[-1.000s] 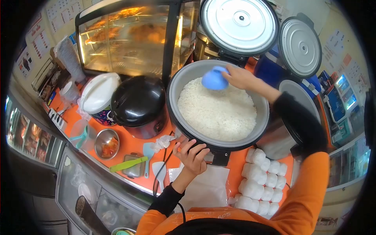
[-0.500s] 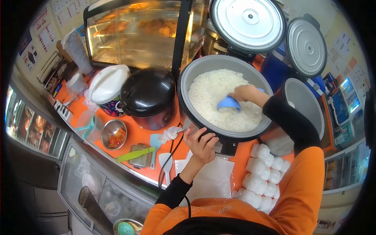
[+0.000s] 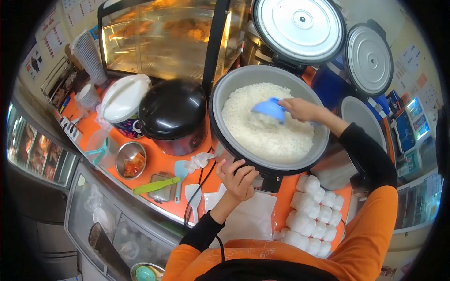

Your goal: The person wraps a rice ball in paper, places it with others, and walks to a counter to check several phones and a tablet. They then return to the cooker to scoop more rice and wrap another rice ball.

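My right hand (image 3: 300, 108) is closed on the handle of a blue scoop (image 3: 269, 108), tilted over the white rice (image 3: 251, 129) inside a large rice cooker (image 3: 219, 93). Rice shows at the scoop's lower edge, slightly blurred. Against the cooker's near outer side rests my left hand (image 3: 238, 180), fingers spread and holding nothing. Below that hand a sheet of white plastic or paper (image 3: 248, 218) lies on the orange counter. Rows of round white wrapped bundles (image 3: 307, 206) sit to its right.
Left of the cooker stand a black-lidded cooker (image 3: 173, 107) and a white-lidded pot (image 3: 125, 98). A steel bowl (image 3: 121, 157) of reddish food, green tongs (image 3: 157, 185) and a white paddle (image 3: 193, 196) lie nearer. Behind is a lit glass cabinet (image 3: 154, 47); another open cooker (image 3: 363, 112) stands right.
My right hand and the blue scoop have moved up within the cooker, and the scoop has turned its tilt. My left hand stays on the cooker's side. The view has shifted slightly.
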Demonstrator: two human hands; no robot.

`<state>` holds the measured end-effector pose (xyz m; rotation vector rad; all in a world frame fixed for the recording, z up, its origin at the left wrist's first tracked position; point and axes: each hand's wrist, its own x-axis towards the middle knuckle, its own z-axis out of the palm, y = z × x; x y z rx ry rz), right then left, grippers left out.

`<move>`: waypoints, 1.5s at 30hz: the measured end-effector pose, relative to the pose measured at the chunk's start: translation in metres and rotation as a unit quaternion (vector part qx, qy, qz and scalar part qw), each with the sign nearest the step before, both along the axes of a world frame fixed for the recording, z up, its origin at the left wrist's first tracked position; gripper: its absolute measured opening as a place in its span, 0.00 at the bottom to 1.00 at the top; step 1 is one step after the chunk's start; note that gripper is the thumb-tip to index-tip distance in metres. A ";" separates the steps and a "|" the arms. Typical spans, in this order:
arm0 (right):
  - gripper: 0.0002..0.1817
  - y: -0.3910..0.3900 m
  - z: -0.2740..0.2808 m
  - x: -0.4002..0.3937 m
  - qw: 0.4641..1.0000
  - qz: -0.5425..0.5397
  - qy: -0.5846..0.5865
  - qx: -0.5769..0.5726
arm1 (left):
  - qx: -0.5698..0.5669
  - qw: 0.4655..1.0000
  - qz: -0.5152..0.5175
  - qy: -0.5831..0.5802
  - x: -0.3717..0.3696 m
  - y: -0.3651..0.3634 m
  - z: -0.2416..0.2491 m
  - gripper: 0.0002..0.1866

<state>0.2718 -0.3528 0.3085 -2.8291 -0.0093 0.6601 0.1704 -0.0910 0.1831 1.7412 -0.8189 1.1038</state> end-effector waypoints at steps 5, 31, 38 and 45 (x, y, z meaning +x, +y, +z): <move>0.31 0.009 -0.042 0.008 0.957 0.054 -0.283 0.000 | 0.011 1.000 0.009 -0.006 0.002 0.000 0.000 0.09; 0.26 0.036 -0.009 -0.044 0.967 -0.053 0.230 0.093 | 0.016 1.000 -0.003 0.004 0.001 0.002 -0.005 0.09; 0.16 0.015 0.019 -0.057 0.804 -0.220 0.295 0.468 | 0.073 0.993 -0.059 0.066 0.000 0.013 0.009 0.11; 0.20 0.067 -0.001 -0.230 0.578 -0.419 0.300 0.633 | 0.105 0.933 -0.103 0.329 -0.076 0.093 -0.091 0.22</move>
